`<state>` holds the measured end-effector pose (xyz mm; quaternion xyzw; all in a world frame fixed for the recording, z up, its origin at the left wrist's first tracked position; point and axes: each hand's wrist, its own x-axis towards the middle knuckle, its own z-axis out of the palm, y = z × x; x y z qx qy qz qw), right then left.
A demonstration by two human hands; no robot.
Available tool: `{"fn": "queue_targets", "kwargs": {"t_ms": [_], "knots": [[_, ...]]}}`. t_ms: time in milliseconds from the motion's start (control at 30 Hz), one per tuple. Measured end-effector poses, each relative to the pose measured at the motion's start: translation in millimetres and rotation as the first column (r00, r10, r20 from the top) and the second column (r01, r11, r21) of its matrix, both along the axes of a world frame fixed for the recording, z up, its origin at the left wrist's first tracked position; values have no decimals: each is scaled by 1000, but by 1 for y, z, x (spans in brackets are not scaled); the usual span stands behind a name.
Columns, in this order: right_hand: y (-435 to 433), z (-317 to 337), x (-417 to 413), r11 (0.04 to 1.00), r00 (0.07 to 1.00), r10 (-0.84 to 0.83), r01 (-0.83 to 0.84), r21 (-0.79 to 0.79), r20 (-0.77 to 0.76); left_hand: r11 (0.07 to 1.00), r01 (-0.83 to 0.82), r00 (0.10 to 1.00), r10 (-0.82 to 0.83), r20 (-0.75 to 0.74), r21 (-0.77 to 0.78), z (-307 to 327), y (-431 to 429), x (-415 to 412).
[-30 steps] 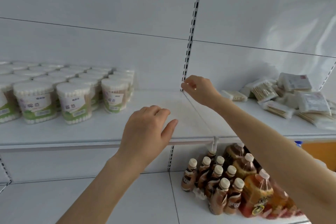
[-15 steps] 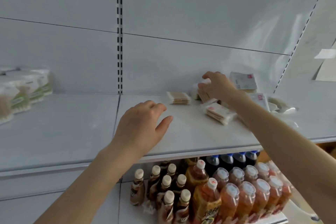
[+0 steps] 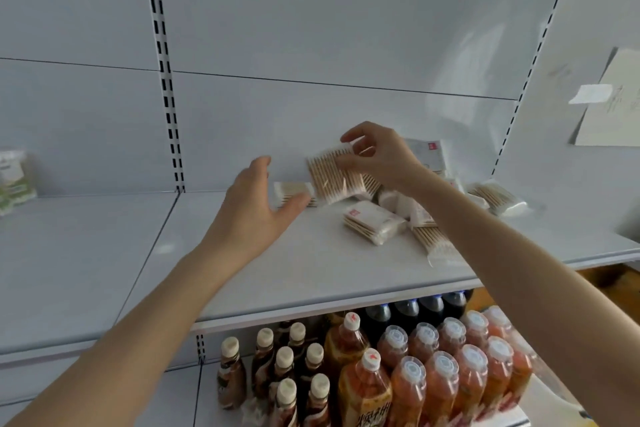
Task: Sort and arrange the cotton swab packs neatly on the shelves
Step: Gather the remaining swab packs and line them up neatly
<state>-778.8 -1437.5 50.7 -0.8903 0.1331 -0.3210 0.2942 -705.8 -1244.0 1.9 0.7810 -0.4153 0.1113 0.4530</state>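
Fingers of my right hand are pinching a clear pack of wooden-stemmed cotton swabs by its upper right edge, and I am holding it tilted in the air above the back of the white shelf. My left hand is hovering just to its left with fingers straight and spread wide, thumb out toward the pack, gripping nothing. Behind that thumb a second flat pack is lying on the shelf; I cannot tell whether my thumb is touching it. Under and past my right wrist, a loose pile of packs is lying at mixed angles, some showing swab stems, some showing a white label with a red mark. Far to my left, blurred round tubs are standing on the neighbouring shelf section. Below, capped drink bottles are standing in rows.
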Motion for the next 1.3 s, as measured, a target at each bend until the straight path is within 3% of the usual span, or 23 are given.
{"fn": "queue_targets", "kwargs": {"t_ms": [100,167,200,267,333,400,467,567,667,733,867,967,1133,1300], "knots": [[20,1,-15,959,980,193,-196,204,36,983,110,957,-145,-250,-147,11,-11,-3],[20,-2,-22,947,978,206,-199,253,-3,957,160,916,-236,-326,-242,13,-14,-3],[16,-4,-25,967,985,158,-141,212,-67,955,156,914,-237,-328,-253,12,-14,-2],[6,-10,-30,997,941,-40,14,-79,-335,958,127,929,-206,-308,-258,11,-11,1],[2,-16,-32,952,770,-206,14,-307,-604,953,104,935,-191,-299,-284,10,-8,4],[7,-20,-30,951,665,-219,-18,-309,-713,948,91,939,-184,-291,-306,10,-6,6],[11,-20,-26,967,705,-184,3,-257,-685,943,86,939,-185,-291,-322,10,-1,8],[11,-19,-23,990,842,-85,11,-141,-533,931,68,932,-187,-310,-357,10,15,14],[21,-4,-23,988,939,148,-130,81,-310,917,25,917,-180,-356,-399,9,31,22],[38,8,-19,939,933,312,-274,207,-182,897,-12,873,-206,-442,-443,9,39,22],[80,11,7,876,875,472,-450,174,-112,865,-40,768,-294,-569,-500,6,57,12],[103,6,24,846,854,520,-510,156,-25,875,-88,807,-217,-549,-475,0,76,10],[144,-7,51,810,831,541,-556,186,130,792,-292,817,-85,-571,-536,-10,116,18],[180,-8,66,807,848,529,-515,289,33,721,-357,839,-32,-543,-594,-13,148,24]]}}
